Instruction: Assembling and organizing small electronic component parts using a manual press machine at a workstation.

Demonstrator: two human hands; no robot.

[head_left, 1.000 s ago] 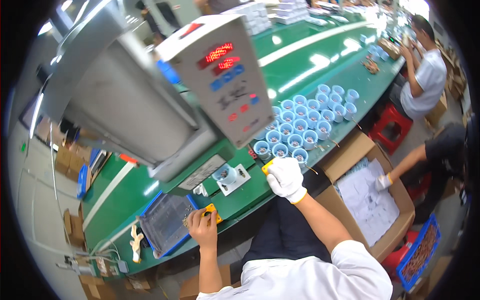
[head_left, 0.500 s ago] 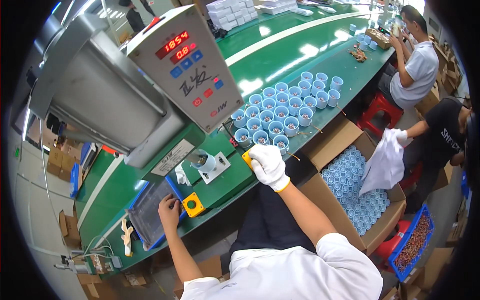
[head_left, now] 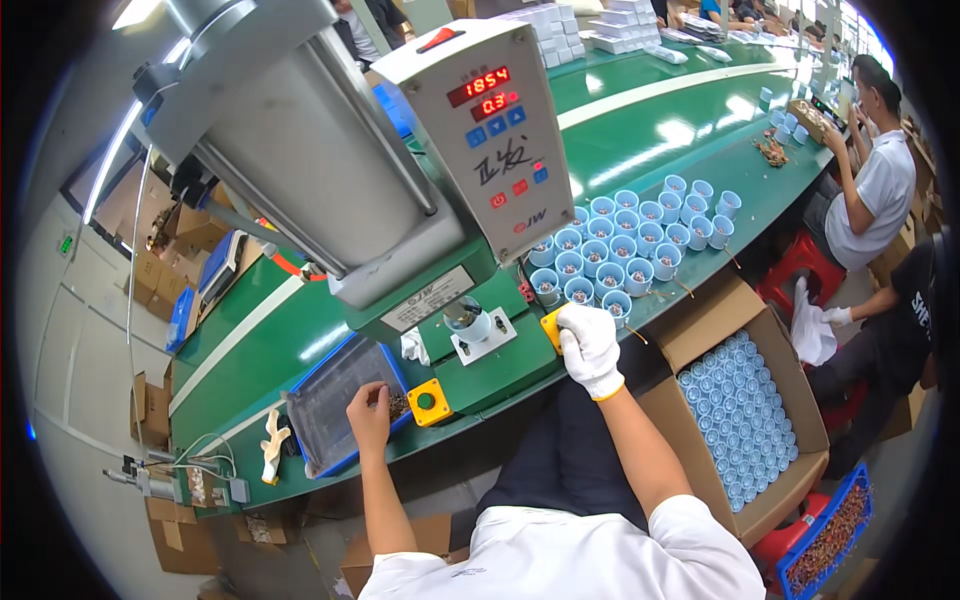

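My right hand (head_left: 590,350), in a white knit glove, is closed over a yellow push-button box (head_left: 552,328) at the right end of the green press base; its button is hidden under the hand. My bare left hand (head_left: 370,417) is over the near right corner of a blue-rimmed tray (head_left: 310,455), beside small brownish parts (head_left: 398,405). Its fingers are bent together; what they hold, if anything, is too small to make out. Between my hands, a light blue cup (head_left: 472,330) stands under the press ram on a white plate (head_left: 497,343). A second yellow box with a green button (head_left: 427,400) is uncovered.
The grey press cylinder (head_left: 300,150) and control box (head_left: 490,130) rise over the green bench. Light blue cups with wires (head_left: 620,245) stand in rows at right. A carton of blue cups (head_left: 740,420) is by my right side. A loose glove (head_left: 272,445) lies left. Two co-workers sit right.
My view has shifted, so the bench appears further right. My left fingers have moved in toward the small parts. My right hand stays on its box. The co-worker's white bag has left the carton.
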